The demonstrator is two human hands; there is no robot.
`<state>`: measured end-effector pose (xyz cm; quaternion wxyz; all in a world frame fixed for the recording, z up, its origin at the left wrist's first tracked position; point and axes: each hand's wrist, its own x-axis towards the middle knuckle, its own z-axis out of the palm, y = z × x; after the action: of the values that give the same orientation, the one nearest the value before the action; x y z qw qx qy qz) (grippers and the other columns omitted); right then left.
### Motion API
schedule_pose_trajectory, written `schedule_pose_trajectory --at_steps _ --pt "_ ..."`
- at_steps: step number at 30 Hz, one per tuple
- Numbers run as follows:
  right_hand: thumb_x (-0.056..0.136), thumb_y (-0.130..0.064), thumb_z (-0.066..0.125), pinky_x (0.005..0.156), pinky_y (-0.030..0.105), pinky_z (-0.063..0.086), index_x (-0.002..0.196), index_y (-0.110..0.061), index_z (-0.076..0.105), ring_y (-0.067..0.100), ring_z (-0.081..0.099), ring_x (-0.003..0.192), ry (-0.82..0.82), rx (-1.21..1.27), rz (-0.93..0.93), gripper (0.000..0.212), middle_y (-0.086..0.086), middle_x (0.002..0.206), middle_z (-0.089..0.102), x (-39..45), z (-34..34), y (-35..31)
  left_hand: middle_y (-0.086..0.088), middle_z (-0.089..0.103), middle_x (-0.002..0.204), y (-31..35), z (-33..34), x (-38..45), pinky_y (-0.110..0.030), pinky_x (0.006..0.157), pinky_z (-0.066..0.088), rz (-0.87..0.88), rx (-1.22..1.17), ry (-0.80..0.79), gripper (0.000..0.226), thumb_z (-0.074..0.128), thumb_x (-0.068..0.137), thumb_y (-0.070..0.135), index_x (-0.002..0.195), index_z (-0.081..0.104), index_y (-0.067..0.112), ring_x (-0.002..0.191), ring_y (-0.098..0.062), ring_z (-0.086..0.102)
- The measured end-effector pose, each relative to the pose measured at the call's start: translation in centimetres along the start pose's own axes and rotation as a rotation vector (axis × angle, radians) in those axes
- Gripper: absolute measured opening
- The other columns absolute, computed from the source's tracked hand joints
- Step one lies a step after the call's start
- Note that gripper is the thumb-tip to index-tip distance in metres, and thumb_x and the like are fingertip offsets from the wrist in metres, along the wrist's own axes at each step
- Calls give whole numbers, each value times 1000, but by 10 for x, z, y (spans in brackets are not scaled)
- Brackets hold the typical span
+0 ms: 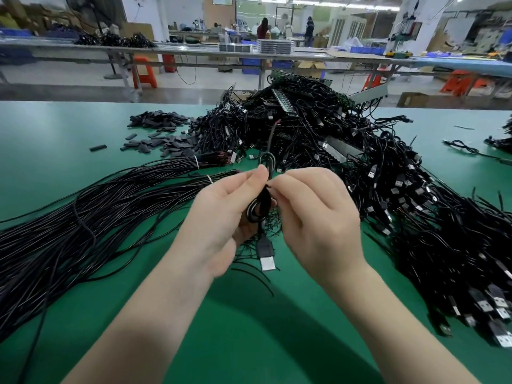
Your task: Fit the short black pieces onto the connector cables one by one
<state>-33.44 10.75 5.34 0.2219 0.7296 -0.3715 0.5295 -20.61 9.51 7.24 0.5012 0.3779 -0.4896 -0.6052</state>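
two hands (273, 206) pinching one looped cable (260, 206), one usb plug (266, 254) dangling, green table (55, 128)

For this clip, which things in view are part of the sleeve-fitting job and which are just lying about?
Part of the job:
- coiled cable with USB plug, held up by left hand and right hand
- loose short black pieces on the mat
- tied cable bundles
- heap of USB cables

Just lying about:
- orange stools
- blue bins
- cardboard box
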Motion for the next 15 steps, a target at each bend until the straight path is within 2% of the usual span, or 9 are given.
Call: schedule_pose_trajectory --at_steps 2,5,7,9,12,15 --pt "85 6 67 74 34 49 87 5 72 32 62 73 -23 -8 -16 5 15 82 67 1 -1 8 4 70 74 -2 0 1 -19 56 51 -37 -31 19 34 71 63 49 79 77 20 66 -6 64" --pt "85 -2 69 74 34 51 91 0 74 28 65 77 -44 86 128 8 11 85 69 2 -1 11 -4 71 86 -3 -2 3 -22 65 56 39 -49 34 35 68 71 48 85 77 16 77 -11 65" --pt "85 -3 69 74 30 51 92 -4 76 21 64 79 -58 148 199 10 8 86 68 2 0 10 -1 73 97 -1 -6 3 -22 73 55 89 -15 -50 36 71 72 48 93 78 19 87 -10 66" --pt "84 -4 69 76 23 50 92 -6 76 13 62 82 -67 229 269 11 5 87 67 3 -1 10 4 74 99 1 -10 3 -20 76 52 105 17 -124 35 75 69 45 98 78 26 89 -7 66" --pt "84 -7 70 84 22 51 93 -10 76 6 64 91 -113 367 347 10 -2 94 68 6 -5 12 8 75 94 3 -15 5 -14 70 52 78 17 -179 30 73 72 41 99 78 28 83 -1 68" --pt "82 -9 73 84 26 53 93 -17 75 6 67 92 -157 502 417 13 -8 94 71 10 -10 14 3 76 88 5 -17 6 -17 65 55 46 -46 -208 22 68 78 32 94 79 22 76 -4 71"
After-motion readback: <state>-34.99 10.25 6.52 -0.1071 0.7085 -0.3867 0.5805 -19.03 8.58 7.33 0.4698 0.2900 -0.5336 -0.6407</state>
